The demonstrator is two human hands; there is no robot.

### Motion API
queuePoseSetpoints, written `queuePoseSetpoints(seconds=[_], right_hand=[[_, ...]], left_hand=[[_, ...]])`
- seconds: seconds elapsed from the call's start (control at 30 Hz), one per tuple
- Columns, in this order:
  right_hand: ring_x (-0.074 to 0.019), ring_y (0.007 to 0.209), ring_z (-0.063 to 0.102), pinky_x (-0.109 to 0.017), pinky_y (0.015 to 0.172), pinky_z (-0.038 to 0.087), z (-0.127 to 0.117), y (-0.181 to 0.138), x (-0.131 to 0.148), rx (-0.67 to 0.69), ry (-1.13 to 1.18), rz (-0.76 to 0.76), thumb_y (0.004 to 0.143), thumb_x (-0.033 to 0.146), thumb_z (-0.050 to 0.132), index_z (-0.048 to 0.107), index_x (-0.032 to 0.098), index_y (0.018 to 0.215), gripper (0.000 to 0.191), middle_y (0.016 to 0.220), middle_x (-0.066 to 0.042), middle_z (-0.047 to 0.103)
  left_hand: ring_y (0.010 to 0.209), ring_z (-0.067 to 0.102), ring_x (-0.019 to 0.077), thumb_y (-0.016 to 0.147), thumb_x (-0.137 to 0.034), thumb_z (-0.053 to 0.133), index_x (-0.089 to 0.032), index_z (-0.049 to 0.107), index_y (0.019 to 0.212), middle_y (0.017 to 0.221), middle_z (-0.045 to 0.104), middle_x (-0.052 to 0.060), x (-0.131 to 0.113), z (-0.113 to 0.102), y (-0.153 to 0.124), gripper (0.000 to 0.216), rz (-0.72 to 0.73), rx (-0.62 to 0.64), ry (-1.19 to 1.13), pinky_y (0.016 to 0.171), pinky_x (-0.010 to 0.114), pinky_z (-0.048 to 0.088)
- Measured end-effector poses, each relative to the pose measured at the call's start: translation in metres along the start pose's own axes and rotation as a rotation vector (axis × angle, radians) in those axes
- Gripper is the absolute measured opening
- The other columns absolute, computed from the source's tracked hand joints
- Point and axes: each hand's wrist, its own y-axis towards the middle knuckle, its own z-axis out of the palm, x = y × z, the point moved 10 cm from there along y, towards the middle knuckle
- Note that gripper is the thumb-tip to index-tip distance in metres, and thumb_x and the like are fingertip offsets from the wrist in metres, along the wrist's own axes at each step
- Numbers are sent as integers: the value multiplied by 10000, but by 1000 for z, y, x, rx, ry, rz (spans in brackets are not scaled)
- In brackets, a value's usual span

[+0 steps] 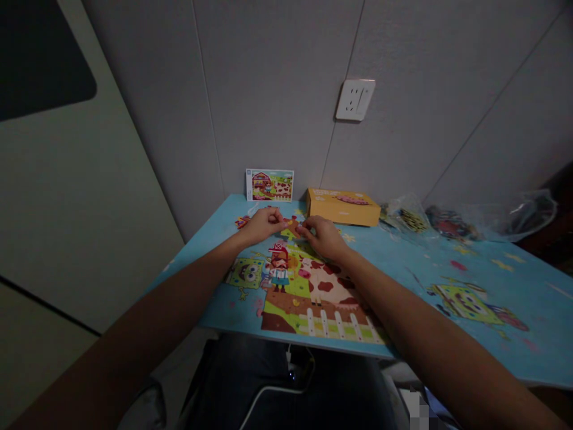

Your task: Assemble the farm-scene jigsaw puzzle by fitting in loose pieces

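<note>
A partly joined jigsaw puzzle point(329, 283) lies flat on the blue table, showing a farmer, a spotted cow and a white fence. Beyond its upper edge, brown and green puzzle pieces point(292, 228) sit between my two hands. My left hand point(265, 226) is closed in a pinch at their left side. On the right side, my right hand point(326, 237) pinches the edge of the same pieces, its wrist over the cow part. Whether these pieces are joined to each other is too small to tell. More loose puzzle pieces point(242, 222) lie left of my left hand.
A picture card point(271, 185) of the farm scene leans on the wall at the back. Beside it is a yellow box point(344, 210), then clear bags point(409, 220) with pieces inside. The blue table point(394, 269) has cartoon prints. A white cable point(277, 389) hangs below its front edge.
</note>
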Motion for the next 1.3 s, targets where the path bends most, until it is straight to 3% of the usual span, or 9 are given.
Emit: queuePoseSetpoints(seconds=[0.17, 0.3, 0.4, 0.5, 0.7, 0.93, 1.0, 1.13, 1.3], right_hand=[[-153, 689, 538, -243, 663, 347, -6, 0, -3, -54, 67, 23, 913, 319, 455, 612, 163, 753, 272, 732, -41, 633], [-150, 700, 547, -237, 666, 353, -10, -1, -1, -72, 124, 19, 915, 313, 445, 611, 163, 811, 247, 758, -37, 641], [-148, 672, 528, -239, 636, 338, -8, -2, 2, -46, 113, 13, 922, 350, 429, 607, 159, 784, 295, 719, -34, 622], [-145, 642, 502, -244, 615, 321, -4, -2, 4, -18, 77, -1, 923, 382, 421, 592, 158, 723, 345, 678, -33, 596], [-143, 639, 500, -248, 620, 316, 1, -1, 6, 12, 54, -21, 918, 392, 446, 597, 163, 714, 341, 689, -38, 609], [-144, 660, 531, -243, 635, 340, 7, -1, 2, 35, 79, -34, 883, 359, 501, 626, 156, 806, 251, 734, -41, 634], [-144, 664, 536, -241, 637, 346, 9, -1, -1, 33, 67, -21, 881, 344, 503, 623, 156, 814, 232, 745, -44, 638], [-146, 686, 557, -238, 651, 363, 11, -1, -7, 40, 72, 26, 885, 342, 508, 627, 156, 858, 222, 778, -51, 658], [-153, 719, 580, -245, 672, 379, 15, -1, -7, 92, 43, 40, 885, 343, 517, 644, 158, 912, 226, 839, -68, 680]], left_hand=[[527, 548, 88, 719, -295, 671, -196, 403, 921, 583, 593, -63, 2, 14, -6, 350, -59, 108, -100, 518, 175, 361], [619, 588, 114, 709, -307, 672, -166, 479, 785, 636, 591, -28, -3, 23, -7, 251, 1, 196, -118, 587, 219, 419], [629, 554, 105, 699, -314, 680, -140, 540, 665, 645, 576, -21, -9, 21, -4, 226, 87, 195, 2, 612, 232, 421], [611, 525, 100, 759, -358, 626, -125, 620, 681, 633, 580, -13, -11, 16, -3, 245, 118, 176, 97, 614, 241, 414], [635, 555, 109, 723, -303, 648, -126, 654, 778, 698, 628, 12, -9, 6, 1, 185, 75, 75, 29, 637, 253, 438], [605, 553, 100, 696, -221, 646, -129, 595, 721, 654, 597, -5, 1, 1, 4, 109, 8, 15, 9, 594, 233, 418], [583, 544, 94, 692, -208, 646, -134, 586, 773, 633, 589, -17, 2, 3, 2, 125, -10, 42, 14, 566, 218, 399], [526, 512, 87, 692, -174, 635, -168, 533, 1084, 578, 566, -66, 0, 13, -3, 405, -4, 146, 45, 530, 202, 364], [544, 534, 105, 702, -189, 615, -144, 600, 974, 568, 564, -44, 2, 11, -1, 277, 34, 117, 161, 554, 224, 398]])
